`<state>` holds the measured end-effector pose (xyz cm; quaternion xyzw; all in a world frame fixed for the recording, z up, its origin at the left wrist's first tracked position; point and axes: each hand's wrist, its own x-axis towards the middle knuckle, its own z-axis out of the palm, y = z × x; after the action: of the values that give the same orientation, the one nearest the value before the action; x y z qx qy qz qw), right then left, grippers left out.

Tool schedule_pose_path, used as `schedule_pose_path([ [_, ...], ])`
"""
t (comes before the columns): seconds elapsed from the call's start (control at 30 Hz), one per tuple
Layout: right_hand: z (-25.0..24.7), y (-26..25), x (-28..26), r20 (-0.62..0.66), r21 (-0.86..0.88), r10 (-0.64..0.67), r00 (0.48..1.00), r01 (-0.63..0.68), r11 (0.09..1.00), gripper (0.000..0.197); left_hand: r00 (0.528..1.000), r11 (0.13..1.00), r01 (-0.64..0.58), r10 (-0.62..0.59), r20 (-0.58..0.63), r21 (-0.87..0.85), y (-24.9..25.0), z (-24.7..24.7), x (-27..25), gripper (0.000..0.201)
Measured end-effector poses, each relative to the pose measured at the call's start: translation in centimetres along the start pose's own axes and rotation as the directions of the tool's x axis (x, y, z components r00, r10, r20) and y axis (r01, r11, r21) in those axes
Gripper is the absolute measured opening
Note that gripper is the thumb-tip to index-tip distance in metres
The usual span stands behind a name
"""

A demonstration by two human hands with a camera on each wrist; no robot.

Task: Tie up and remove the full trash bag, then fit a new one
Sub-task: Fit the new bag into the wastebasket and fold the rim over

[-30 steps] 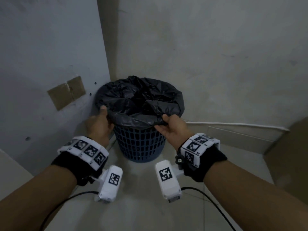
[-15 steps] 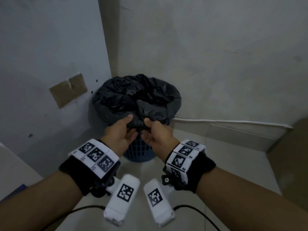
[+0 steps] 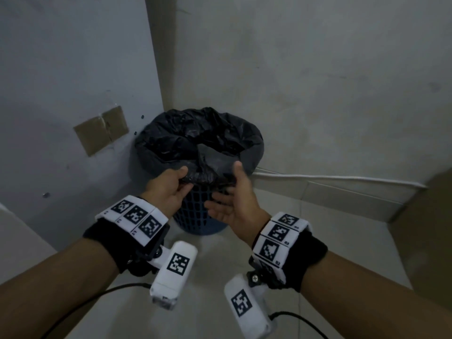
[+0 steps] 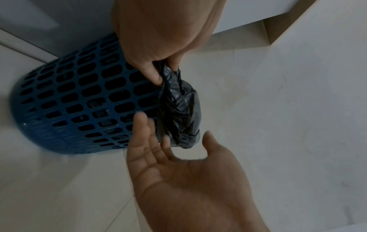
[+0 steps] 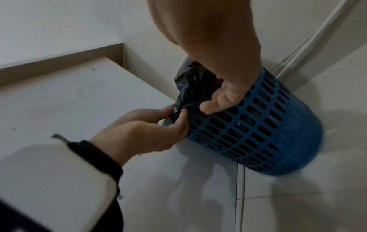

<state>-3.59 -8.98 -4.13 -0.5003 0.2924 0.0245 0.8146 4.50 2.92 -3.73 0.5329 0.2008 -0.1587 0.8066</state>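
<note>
Two hands at work over one blue slotted bin (image 3: 199,216), standing in the corner where the grey panel (image 3: 73,69) at 10 o'clock meets the plaster wall (image 3: 318,81) at 1 o'clock. Lined with a black trash bag (image 3: 195,135), crumpled and folded outward over the rim, most of it seated in the bin, with a gathered bunch of plastic pulled toward 6 o'clock over the near edge. Left hand (image 3: 168,189) at 7 o'clock of the bin mouth, pinching that bunch between thumb and curled fingers (plainest in the left wrist view, where the left hand (image 4: 158,47) nips the twisted black film (image 4: 178,106) beside the blue lattice (image 4: 79,97)). Right hand (image 3: 234,196) at 5 o'clock of the mouth, released: palm turned inward, fingers spread and loosely straight, thumb up, grasping nothing. Same seen from the left wrist, right hand (image 4: 184,172) splayed just beside the hanging bunch; touching it or just clear of it, cannot tell, motion blur there. From the right wrist, left hand (image 5: 151,130) clamped on the plastic (image 5: 190,87) against the bin wall (image 5: 258,125), right hand (image 5: 224,87) over the rim with the thumb loose. Pale tiled floor (image 3: 208,277) underneath, a taped brown patch (image 3: 100,132) at 9 o'clock on the panel, a white cable (image 3: 330,177) along the skirting at 3 o'clock
</note>
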Motion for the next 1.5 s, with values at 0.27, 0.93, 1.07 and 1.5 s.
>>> schedule_pose_path([
  [0.27, -1.1, -3.6, 0.9, -0.041, 0.201, -0.055, 0.998, 0.062, 0.978, 0.04, 1.0, 1.0, -0.003, 0.003, 0.016, 0.006, 0.0, -0.3, 0.5, 0.037],
  [0.93, 0.0, -3.4, 3.7, -0.156, 0.009, -0.01, 0.988, 0.012, 1.0, 0.03, 0.988, 1.0, 0.021, -0.023, 0.153, 0.02, 3.6, -2.3, 0.9, 0.018],
  [1.07, 0.7, -3.1, 3.6, -0.153, 0.077, -0.027, 0.988, 0.039, 0.996, 0.044, 0.986, 1.0, -0.003, 0.006, 0.166, -0.017, 3.2, -2.1, -0.8, 0.037],
  [1.5, 0.9, -3.4, 3.5, -0.198, 0.123, -0.11, 0.974, 0.136, 0.983, 0.031, 0.992, 0.998, 0.066, -0.066, 0.105, 0.003, -0.1, 2.1, -3.6, 0.039],
])
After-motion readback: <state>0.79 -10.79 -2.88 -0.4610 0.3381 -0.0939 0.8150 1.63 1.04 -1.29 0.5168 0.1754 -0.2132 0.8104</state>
